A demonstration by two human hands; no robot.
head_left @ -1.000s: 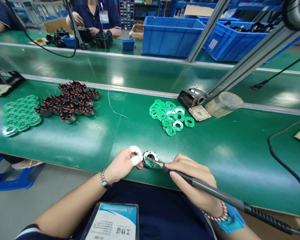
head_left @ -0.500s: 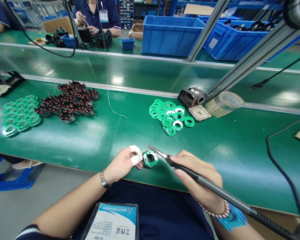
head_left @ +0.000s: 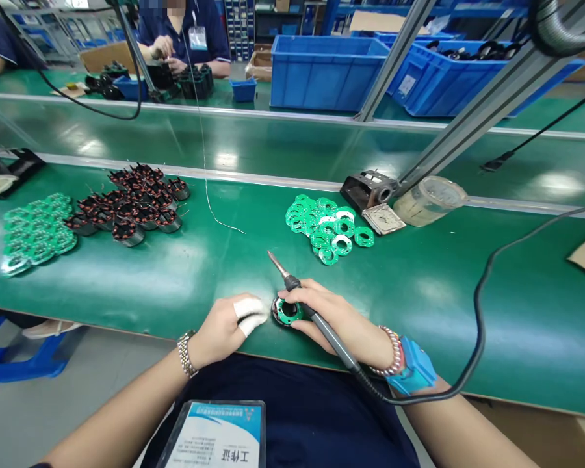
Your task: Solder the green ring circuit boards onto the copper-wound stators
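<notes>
A round part with a green ring board (head_left: 288,312) on top is at the bench's front edge. My right hand (head_left: 338,318) has its thumb and fingers around this part and also holds a soldering iron (head_left: 316,318), whose tip points up and away to the left. Just left of the part is my left hand (head_left: 231,325), with white covers on thumb and finger. Those covered tips are pressed together and blurred; whether anything is between them cannot be made out.
Green ring boards (head_left: 322,227) lie beyond my hands, beside a black iron stand (head_left: 368,188) and a clear tub (head_left: 431,200). Copper-wound parts (head_left: 129,201) and stacked boards (head_left: 39,231) are at left. Solder wire (head_left: 205,188) hangs down. A person sits opposite.
My right hand has moved left onto the round part, and the iron's tip has swung up and left. My left hand has drawn slightly left, off the part.
</notes>
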